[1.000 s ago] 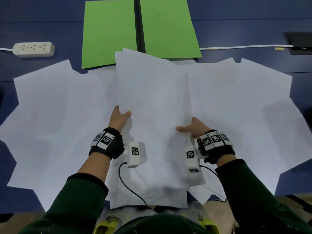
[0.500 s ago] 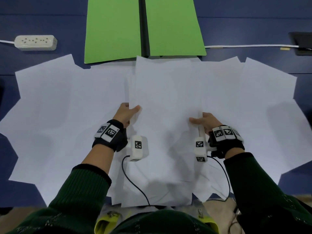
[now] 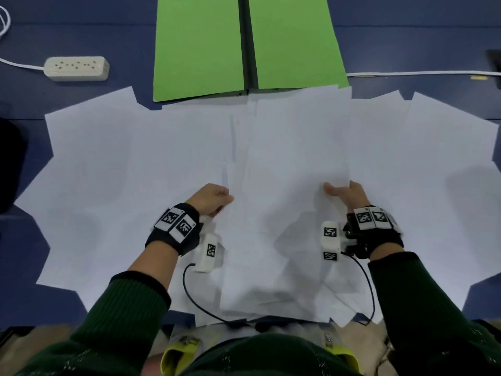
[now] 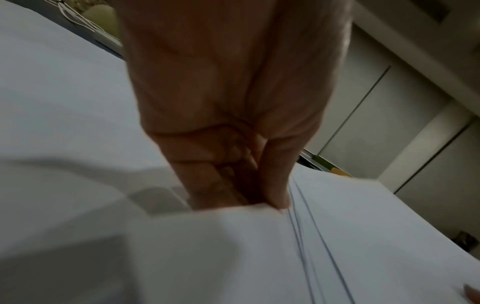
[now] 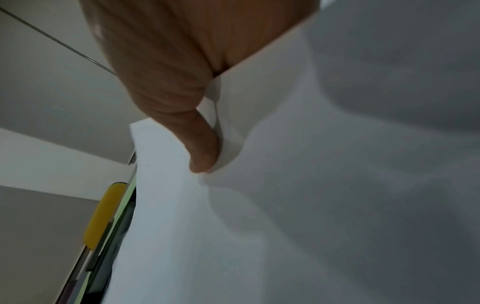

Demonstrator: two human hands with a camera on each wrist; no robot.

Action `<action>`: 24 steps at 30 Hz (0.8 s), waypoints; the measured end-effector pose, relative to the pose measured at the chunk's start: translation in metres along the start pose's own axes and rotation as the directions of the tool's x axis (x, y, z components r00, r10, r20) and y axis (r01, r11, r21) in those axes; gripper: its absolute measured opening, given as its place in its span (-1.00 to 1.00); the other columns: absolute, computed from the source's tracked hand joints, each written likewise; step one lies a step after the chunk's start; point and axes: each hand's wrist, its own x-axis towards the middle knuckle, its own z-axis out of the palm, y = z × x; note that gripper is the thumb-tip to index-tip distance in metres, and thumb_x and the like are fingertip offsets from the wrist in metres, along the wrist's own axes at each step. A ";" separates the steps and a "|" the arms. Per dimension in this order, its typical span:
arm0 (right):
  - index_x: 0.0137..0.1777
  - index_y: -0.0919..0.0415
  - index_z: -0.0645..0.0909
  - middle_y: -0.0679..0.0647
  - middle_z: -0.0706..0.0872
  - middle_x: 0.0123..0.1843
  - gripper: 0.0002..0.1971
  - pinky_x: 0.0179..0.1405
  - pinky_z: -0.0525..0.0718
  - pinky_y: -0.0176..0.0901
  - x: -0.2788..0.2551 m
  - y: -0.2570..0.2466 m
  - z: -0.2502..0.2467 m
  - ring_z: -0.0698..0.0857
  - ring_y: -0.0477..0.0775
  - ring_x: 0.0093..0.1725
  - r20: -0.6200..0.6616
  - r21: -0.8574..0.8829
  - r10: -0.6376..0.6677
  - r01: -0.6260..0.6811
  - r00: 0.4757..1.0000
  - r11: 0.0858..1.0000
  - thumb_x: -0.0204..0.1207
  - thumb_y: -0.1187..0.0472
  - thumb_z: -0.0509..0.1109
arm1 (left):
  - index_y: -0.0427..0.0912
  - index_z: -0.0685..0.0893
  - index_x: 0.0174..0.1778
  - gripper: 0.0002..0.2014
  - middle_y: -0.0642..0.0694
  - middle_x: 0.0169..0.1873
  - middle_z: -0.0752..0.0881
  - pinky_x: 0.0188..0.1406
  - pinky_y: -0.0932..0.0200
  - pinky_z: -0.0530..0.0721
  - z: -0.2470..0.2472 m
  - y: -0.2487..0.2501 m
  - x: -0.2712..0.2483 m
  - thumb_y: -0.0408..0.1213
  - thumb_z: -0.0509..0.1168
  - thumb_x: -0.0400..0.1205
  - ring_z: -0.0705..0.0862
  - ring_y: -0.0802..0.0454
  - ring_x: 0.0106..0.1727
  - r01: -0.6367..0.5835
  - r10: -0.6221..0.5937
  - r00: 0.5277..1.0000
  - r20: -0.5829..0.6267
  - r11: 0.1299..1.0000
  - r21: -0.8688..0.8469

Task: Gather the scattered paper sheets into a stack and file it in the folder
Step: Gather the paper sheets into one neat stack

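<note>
Several white paper sheets lie fanned across the blue table. Over the middle I hold a thin stack of sheets by its two side edges. My left hand pinches the stack's left edge; in the left wrist view the left hand has its thumb on top of layered sheet edges. My right hand grips the right edge, and in the right wrist view the right hand has its thumb on the paper. An open green folder lies just beyond the stack.
A white power strip sits at the far left of the table, and a white cable runs along the far right. A dark object sits at the left edge. Loose sheets spread right.
Both hands have carried the held stack to the right and slightly away from me, so it now sits just below the folder's right half. The view has also shifted.
</note>
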 end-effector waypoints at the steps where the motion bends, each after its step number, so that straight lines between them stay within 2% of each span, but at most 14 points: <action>1: 0.15 0.51 0.57 0.39 0.68 0.15 -0.61 0.20 0.63 0.24 0.004 0.006 -0.004 0.71 0.27 -0.03 -0.028 0.023 0.006 -0.005 1.000 1.000 0.40 0.28 0.51 | -0.18 0.36 -0.48 -0.63 -0.07 -0.57 0.37 -0.53 0.27 0.32 -0.002 -0.006 0.001 -0.35 0.24 0.66 0.33 0.11 -0.60 0.000 0.000 1.000 0.017 1.000 -0.008; 3: 0.26 0.51 0.50 0.38 0.65 0.24 -0.45 0.29 0.58 0.29 0.008 0.013 -0.006 0.67 0.32 0.17 -0.074 0.021 0.021 -0.020 0.997 1.000 0.37 0.18 0.54 | -0.19 0.39 -0.53 -0.61 -0.04 -0.62 0.38 -0.60 0.36 0.35 -0.001 -0.012 0.000 -0.41 0.27 0.64 0.34 0.16 -0.66 0.011 -0.011 0.999 0.046 1.000 -0.004; 6: 0.27 0.49 0.47 0.27 0.66 0.23 -0.38 0.30 0.58 0.25 0.009 0.021 -0.007 0.66 0.28 0.19 -0.070 0.051 0.047 -0.044 0.996 0.998 0.31 0.15 0.59 | -0.20 0.45 -0.51 -0.65 -0.07 -0.59 0.43 -0.62 0.38 0.42 0.003 -0.013 -0.001 -0.49 0.27 0.60 0.40 0.17 -0.67 0.041 -0.042 0.999 0.025 0.999 0.026; 7: 0.28 0.47 0.48 0.28 0.67 0.23 -0.24 0.28 0.59 0.27 0.012 0.024 -0.009 0.68 0.29 0.17 -0.045 0.050 0.057 -0.054 0.997 0.997 0.16 0.08 0.67 | -0.20 0.45 -0.46 -0.68 -0.06 -0.55 0.42 -0.61 0.38 0.41 0.005 -0.012 0.000 -0.57 0.23 0.58 0.40 0.20 -0.67 0.051 -0.051 0.999 0.012 0.999 -0.014; 9: 0.29 0.41 0.49 0.30 0.69 0.20 0.11 0.22 0.63 0.30 0.018 0.029 -0.012 0.71 0.32 0.13 0.012 -0.030 0.059 -0.059 0.998 0.998 -0.31 -0.10 0.76 | -0.22 0.47 -0.29 -0.69 -0.05 -0.47 0.38 -0.56 0.35 0.35 0.010 -0.005 0.002 -0.73 0.05 0.53 0.39 0.20 -0.58 0.064 -0.063 0.998 0.016 0.983 -0.173; 10: 0.29 0.40 0.49 0.30 0.69 0.19 0.13 0.22 0.63 0.30 0.026 0.032 -0.016 0.71 0.33 0.13 0.037 -0.067 0.041 -0.039 0.998 0.997 -0.34 -0.10 0.76 | -0.23 0.51 -0.17 -0.63 -0.06 -0.44 0.39 -0.52 0.31 0.33 0.011 -0.002 0.002 -0.77 -0.04 0.49 0.39 0.14 -0.49 0.071 -0.066 0.997 0.029 0.967 -0.243; 12: 0.27 0.40 0.53 0.30 0.70 0.18 -0.21 0.27 0.60 0.30 0.016 0.021 -0.017 0.70 0.33 0.14 0.060 -0.143 0.036 -0.027 0.998 0.989 0.04 0.11 0.71 | -0.20 0.58 -0.02 -0.54 -0.06 -0.42 0.47 -0.57 0.34 0.36 0.010 0.001 0.005 -0.78 -0.01 0.46 0.38 0.09 -0.43 0.095 -0.078 0.995 0.064 0.930 -0.355; 14: 0.23 0.41 0.57 0.32 0.72 0.16 -0.45 0.30 0.57 0.32 0.011 0.012 -0.020 0.69 0.35 0.14 0.057 -0.192 0.035 -0.024 0.998 0.981 0.25 0.27 0.61 | -0.20 0.57 -0.15 -0.76 -0.04 -0.45 0.45 -0.64 0.37 0.39 0.006 0.004 0.005 -0.63 0.15 0.58 0.36 0.11 -0.51 0.092 -0.076 0.996 0.054 0.902 -0.422; 15: 0.21 0.41 0.58 0.33 0.73 0.13 -0.49 0.30 0.57 0.33 0.009 0.010 -0.022 0.70 0.36 0.13 0.068 -0.203 0.038 -0.023 0.997 0.979 0.26 0.29 0.59 | -0.21 0.51 -0.26 -0.82 -0.06 -0.46 0.41 -0.65 0.38 0.41 0.006 0.007 0.006 -0.53 0.20 0.62 0.37 0.13 -0.57 0.085 -0.082 0.996 0.027 0.902 -0.424; 17: 0.15 0.38 0.63 0.31 0.75 0.09 -0.51 0.30 0.56 0.34 0.012 0.013 -0.026 0.71 0.36 0.10 0.104 -0.206 0.041 -0.019 0.994 0.978 0.21 0.26 0.61 | -0.20 0.37 -0.44 -0.68 -0.10 -0.52 0.37 -0.66 0.37 0.40 0.009 0.008 0.013 -0.45 0.20 0.65 0.39 0.10 -0.62 0.037 -0.071 0.994 -0.083 0.934 -0.355; 19: 0.08 0.30 0.67 0.27 0.78 0.04 -0.53 0.30 0.56 0.35 0.010 0.014 -0.032 0.73 0.35 0.07 0.145 -0.227 0.043 -0.009 0.989 0.974 0.15 0.19 0.61 | -0.16 0.31 -0.50 -0.63 -0.10 -0.55 0.36 -0.59 0.32 0.35 0.014 0.011 0.022 -0.46 0.18 0.64 0.35 0.02 -0.56 -0.039 -0.023 0.971 -0.236 0.966 -0.257; 21: 0.05 0.25 0.69 0.25 0.80 0.02 -0.65 0.33 0.54 0.35 0.003 0.013 -0.042 0.74 0.34 0.06 0.181 -0.229 0.038 0.004 0.983 0.973 0.23 0.24 0.57 | -0.14 0.31 -0.50 -0.64 -0.09 -0.53 0.37 -0.48 0.22 0.37 0.013 0.015 0.031 -0.45 0.15 0.62 0.36 -0.03 -0.46 -0.069 -0.007 0.927 -0.374 0.979 -0.192; 23: 0.04 0.22 0.70 0.23 0.81 0.00 -0.69 0.34 0.53 0.33 -0.002 0.015 -0.054 0.75 0.33 0.05 0.184 -0.201 0.054 -0.016 0.981 0.980 0.26 0.27 0.54 | -0.19 0.56 -0.30 -0.77 -0.21 -0.32 0.59 -0.25 0.20 0.58 0.006 0.023 0.036 -0.42 0.13 0.65 0.56 -0.15 -0.20 -0.056 -0.032 0.880 -0.474 0.984 -0.169; 24: 0.04 0.22 0.70 0.23 0.81 0.00 -0.66 0.34 0.53 0.32 -0.003 0.017 -0.059 0.75 0.32 0.05 0.179 -0.184 0.055 -0.022 0.982 0.983 0.22 0.25 0.55 | -0.27 0.65 -0.03 -0.81 -0.28 -0.06 0.67 0.00 0.19 0.60 0.003 0.026 0.039 -0.39 0.11 0.68 0.61 -0.20 0.04 -0.049 -0.049 0.850 -0.525 0.984 -0.170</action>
